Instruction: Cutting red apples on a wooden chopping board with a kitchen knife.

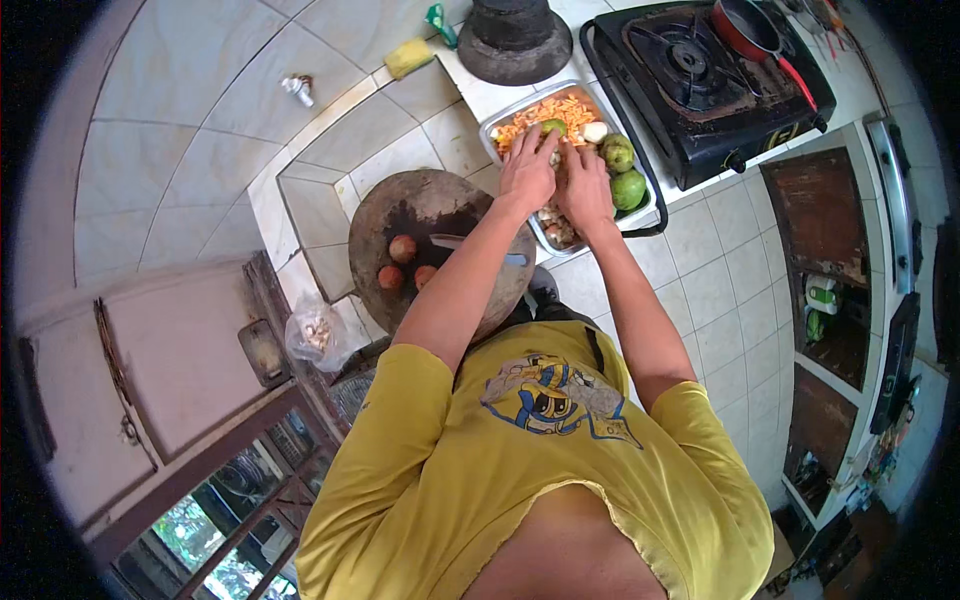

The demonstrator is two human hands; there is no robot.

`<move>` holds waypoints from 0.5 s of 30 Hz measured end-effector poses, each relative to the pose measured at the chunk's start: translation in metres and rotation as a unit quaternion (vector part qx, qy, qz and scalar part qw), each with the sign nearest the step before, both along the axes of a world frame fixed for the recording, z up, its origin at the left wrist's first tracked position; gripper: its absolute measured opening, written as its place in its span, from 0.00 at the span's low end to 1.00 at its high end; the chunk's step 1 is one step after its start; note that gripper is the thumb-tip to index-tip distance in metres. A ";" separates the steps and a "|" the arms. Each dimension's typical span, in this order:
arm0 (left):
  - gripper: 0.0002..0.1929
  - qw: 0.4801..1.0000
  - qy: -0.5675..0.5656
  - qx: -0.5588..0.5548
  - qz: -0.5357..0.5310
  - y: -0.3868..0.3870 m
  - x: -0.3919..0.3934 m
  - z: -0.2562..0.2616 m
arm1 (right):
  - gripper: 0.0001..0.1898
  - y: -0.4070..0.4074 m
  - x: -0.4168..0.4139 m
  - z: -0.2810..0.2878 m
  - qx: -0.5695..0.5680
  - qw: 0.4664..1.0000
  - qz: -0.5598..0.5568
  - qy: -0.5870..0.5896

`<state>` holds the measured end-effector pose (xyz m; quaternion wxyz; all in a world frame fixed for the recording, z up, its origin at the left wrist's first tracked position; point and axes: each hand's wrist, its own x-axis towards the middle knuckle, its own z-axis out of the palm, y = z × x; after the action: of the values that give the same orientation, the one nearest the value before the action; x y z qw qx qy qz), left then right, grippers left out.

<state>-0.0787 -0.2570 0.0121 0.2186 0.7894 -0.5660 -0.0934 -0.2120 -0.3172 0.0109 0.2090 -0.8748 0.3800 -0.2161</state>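
Both my hands reach into a rectangular metal tray of food. My left hand lies over its middle, fingertips beside a small green fruit; my right hand is close against it, fingers pointing down among the contents. Whether either holds anything is hidden. Chopped orange pieces fill the far end, a whitish peeled piece beside them. Green round fruits sit along the right side. A round wooden board carries several reddish round vegetables and a knife, partly behind my left forearm.
A black gas stove with a red pan stands right of the tray. A dark, round-based vessel is beyond it. The board lies over a tiled basin. A plastic bag and a yellow sponge are at left.
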 end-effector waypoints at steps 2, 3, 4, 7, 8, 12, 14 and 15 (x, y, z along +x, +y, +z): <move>0.31 0.999 0.022 -0.037 0.002 -0.005 -0.004 0.002 | 0.27 -0.007 -0.001 -0.009 0.004 0.999 -0.004 0.042; 0.31 0.999 0.024 -0.034 0.000 -0.004 -0.003 0.002 | 0.27 -0.008 0.000 -0.008 0.007 0.999 -0.006 0.044; 0.29 0.996 0.075 -0.053 0.007 -0.003 -0.001 0.001 | 0.25 -0.008 0.000 -0.008 0.013 1.000 -0.009 0.025; 0.23 0.988 0.133 -0.080 0.015 0.003 0.006 -0.002 | 0.19 -0.009 -0.002 -0.007 0.007 1.000 0.003 -0.009; 0.21 0.985 0.145 -0.087 -0.010 0.004 0.008 -0.004 | 0.17 -0.010 -0.004 -0.007 -0.008 0.999 0.019 -0.026; 0.16 0.979 0.160 -0.111 -0.057 0.007 0.002 -0.007 | 0.15 -0.014 -0.013 -0.004 0.006 0.999 0.020 -0.037; 0.19 0.978 0.159 -0.103 -0.085 0.012 -0.008 -0.011 | 0.15 -0.014 -0.016 -0.010 0.010 0.999 0.008 -0.053; 0.19 0.978 0.159 -0.103 -0.085 0.014 -0.014 -0.011 | 0.16 -0.014 -0.018 -0.011 0.015 0.998 -0.004 -0.067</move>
<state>-0.0928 -0.2426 0.0009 0.3773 0.6864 -0.5959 -0.1772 -0.2303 -0.3308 -0.0003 0.2467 -0.8535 0.3718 -0.2693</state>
